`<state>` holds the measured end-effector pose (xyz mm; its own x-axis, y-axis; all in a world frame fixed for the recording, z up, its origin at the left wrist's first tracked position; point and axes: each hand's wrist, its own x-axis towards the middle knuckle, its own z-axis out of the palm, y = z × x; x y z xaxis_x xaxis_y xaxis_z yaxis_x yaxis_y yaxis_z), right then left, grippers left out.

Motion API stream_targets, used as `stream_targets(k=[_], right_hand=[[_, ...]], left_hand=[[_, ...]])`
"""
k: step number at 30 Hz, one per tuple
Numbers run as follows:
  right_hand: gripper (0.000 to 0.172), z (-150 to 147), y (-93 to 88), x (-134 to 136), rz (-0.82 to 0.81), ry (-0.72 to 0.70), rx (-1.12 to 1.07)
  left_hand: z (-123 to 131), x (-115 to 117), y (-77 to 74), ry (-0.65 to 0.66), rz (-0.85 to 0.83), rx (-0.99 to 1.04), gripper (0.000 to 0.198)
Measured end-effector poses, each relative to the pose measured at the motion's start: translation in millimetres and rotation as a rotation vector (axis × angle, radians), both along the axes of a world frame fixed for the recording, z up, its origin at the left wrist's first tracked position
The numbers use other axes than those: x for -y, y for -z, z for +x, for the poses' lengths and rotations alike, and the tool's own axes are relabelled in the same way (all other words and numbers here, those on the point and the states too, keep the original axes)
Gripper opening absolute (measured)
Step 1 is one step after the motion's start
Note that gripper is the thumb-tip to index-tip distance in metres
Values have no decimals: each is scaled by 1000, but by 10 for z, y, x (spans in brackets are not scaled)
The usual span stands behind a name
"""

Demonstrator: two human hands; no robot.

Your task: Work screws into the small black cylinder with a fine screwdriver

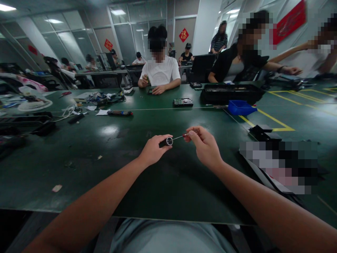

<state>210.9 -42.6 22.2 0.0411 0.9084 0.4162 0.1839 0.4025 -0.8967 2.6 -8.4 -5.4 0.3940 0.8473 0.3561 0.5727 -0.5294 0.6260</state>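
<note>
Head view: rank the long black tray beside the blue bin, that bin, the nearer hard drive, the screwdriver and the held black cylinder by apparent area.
1. Long black tray
2. Blue bin
3. Nearer hard drive
Smallest, unranked between them: screwdriver and black cylinder. Both are partly hidden; the screwdriver looks longer but thinner.

Black cylinder (165,142) — silvery-rimmed end towards camera. Screwdriver (185,135) — reddish handle, tip at that rim. Both held above surface (158,189), beyond near edge.

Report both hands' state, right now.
Left hand: closed on a black cylindrical piece with a silver-rimmed end.
Right hand: closed on a reddish-handled screwdriver, its shaft pointing toward that piece.
</note>
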Motion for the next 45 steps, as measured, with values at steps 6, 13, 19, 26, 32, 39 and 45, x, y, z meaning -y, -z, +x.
stream_targets(k=[6,13,19,26,32,39,45], right_hand=[[23,10,89,-135,-129,-22,-324],[27,67,98,-198,-354,-102,-480],[24,44,132,-189,-161,19,-363],[20,19,77,-86,-1,71,-64],[20,31,47,-52,14,100,30],[34,45,-77,15,-14,182,281],[37,48,-65,32,45,212,380]], left_hand=[[-12,8,-12,70,-2,12,39],[-9,3,-1,90,-4,19,40],[-7,12,-27,46,0,-11,42],[-20,2,-9,48,23,-26,41],[-13,11,-20,28,9,-18,41],[-19,11,-32,12,-2,-36,40],[-29,-4,-5,17,-1,-25,40]])
